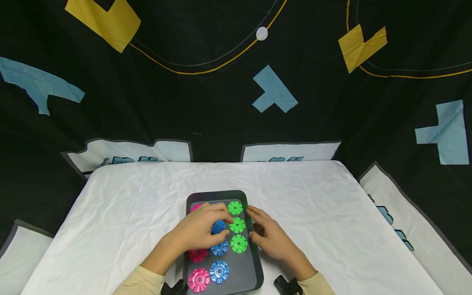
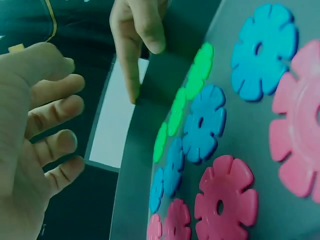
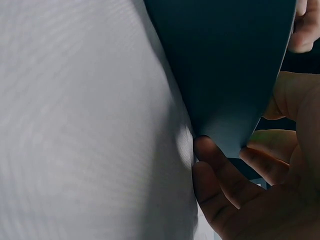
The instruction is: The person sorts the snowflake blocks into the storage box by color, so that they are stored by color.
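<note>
A dark rectangular tray (image 1: pixel 243 272) holds flower-shaped plastic discs laid flat in columns: several pink discs (image 1: pixel 199 280) on the left, several blue discs (image 1: pixel 219 272) in the middle, three green discs (image 1: pixel 239 243) on the right. Over the tray's middle hovers my left hand (image 1: pixel 203 225), hiding some pink and blue discs. Its fingers curve loosely with nothing between them, as the left wrist view shows. Beside the tray's right side is my right hand (image 1: pixel 271 235). In the right wrist view, its extended fingertips (image 3: pixel 205 145) touch the tray's outer wall low down, near the cloth.
White cloth (image 1: pixel 332 229) covers the table around the tray. Behind it hangs a black curtain (image 1: pixel 206 110) with yellow and light blue patches. Each wrist wears a black camera mount (image 1: pixel 285 284), close to the tray's near end.
</note>
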Demonstrator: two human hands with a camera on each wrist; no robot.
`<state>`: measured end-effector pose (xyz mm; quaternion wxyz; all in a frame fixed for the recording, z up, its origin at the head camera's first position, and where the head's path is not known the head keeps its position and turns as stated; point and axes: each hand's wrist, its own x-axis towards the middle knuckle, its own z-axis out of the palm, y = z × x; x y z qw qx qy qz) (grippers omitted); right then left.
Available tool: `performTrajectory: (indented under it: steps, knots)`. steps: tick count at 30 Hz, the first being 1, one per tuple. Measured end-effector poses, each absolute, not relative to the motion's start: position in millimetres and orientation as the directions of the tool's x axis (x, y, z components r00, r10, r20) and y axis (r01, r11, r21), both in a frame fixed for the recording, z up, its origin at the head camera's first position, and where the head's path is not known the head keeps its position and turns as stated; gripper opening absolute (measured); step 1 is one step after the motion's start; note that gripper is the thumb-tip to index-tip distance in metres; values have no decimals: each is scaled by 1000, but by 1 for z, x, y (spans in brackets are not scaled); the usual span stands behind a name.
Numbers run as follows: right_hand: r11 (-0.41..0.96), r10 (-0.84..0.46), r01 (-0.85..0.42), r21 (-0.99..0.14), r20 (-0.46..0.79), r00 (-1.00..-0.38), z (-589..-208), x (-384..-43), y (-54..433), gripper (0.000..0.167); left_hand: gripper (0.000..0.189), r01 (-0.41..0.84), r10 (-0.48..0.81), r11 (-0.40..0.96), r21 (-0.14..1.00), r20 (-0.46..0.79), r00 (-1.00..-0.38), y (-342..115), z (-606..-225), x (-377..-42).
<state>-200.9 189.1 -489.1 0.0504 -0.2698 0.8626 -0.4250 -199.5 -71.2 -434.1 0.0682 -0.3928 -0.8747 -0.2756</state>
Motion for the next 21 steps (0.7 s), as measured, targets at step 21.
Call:
performTrajectory:
  steps: [21]
  knots:
    - [486, -502, -414, -770, 141, -853, -488, -199, 188, 63, 42, 612, 393, 480, 628, 470, -790, -167, -448, -135]
